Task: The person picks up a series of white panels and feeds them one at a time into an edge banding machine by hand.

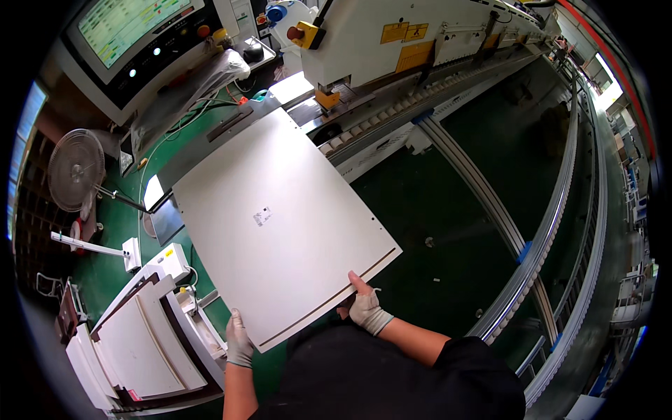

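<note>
A large white rectangular panel (301,189) with a small label near its middle is held out in front of me, its far end over the machine's infeed. A narrow groove runs along its near edge, and small holes show near its corners. My right hand (367,313), in a pale fingerless-tipped glove, grips the near edge, thumb on top and fingers mostly beneath. Gloved as well, my left hand (239,341) closes on the panel's left edge by the near corner; its other fingers are partly hidden.
A long white machine (378,42) with a roller track (371,126) stands ahead. At upper left is a control screen (129,31), with a fan (75,170) below it. Stacked panels (143,343) stand at lower left. Metal conveyor rails (483,192) curve along the right.
</note>
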